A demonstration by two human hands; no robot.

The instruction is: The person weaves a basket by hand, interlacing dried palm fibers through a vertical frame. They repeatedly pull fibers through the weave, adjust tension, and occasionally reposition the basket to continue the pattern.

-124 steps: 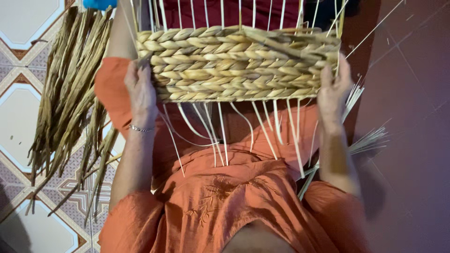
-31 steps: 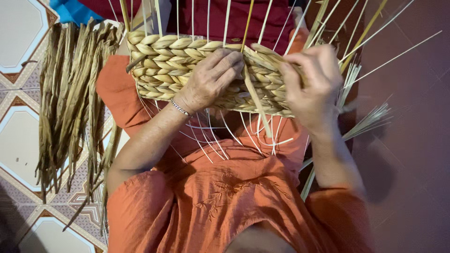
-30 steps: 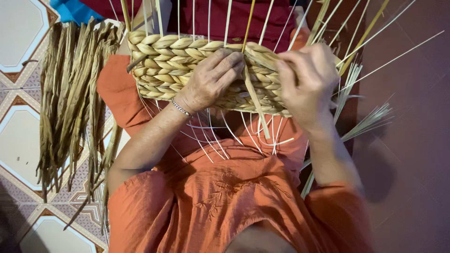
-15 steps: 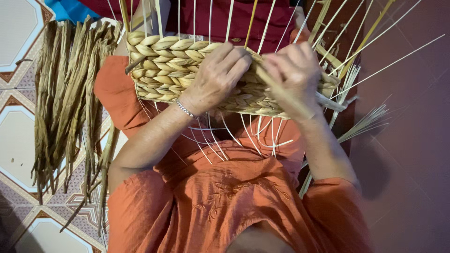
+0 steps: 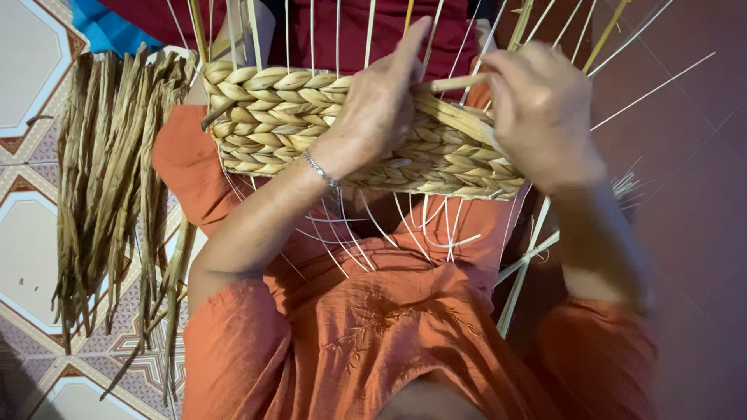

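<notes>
Patterned floor tiles (image 5: 31,233) on the left, with a bundle of dried reeds (image 5: 109,179) alongside. On the lap, the woven basket (image 5: 311,128) runs left to right, its thin spokes (image 5: 338,31) cut off at the top edge. Left hand (image 5: 381,109) presses flat, covering the weave. Right hand (image 5: 541,109), blurred, pinches a straw strand (image 5: 459,82).

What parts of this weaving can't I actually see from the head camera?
- Head view: the woven basket is covered in the middle by the left hand.
- Head view: the right hand hides its own grip on the flat strand.
- Head view: the thin upright ribs are cut off by the top edge.
- Head view: the right forearm is motion-blurred.
</notes>
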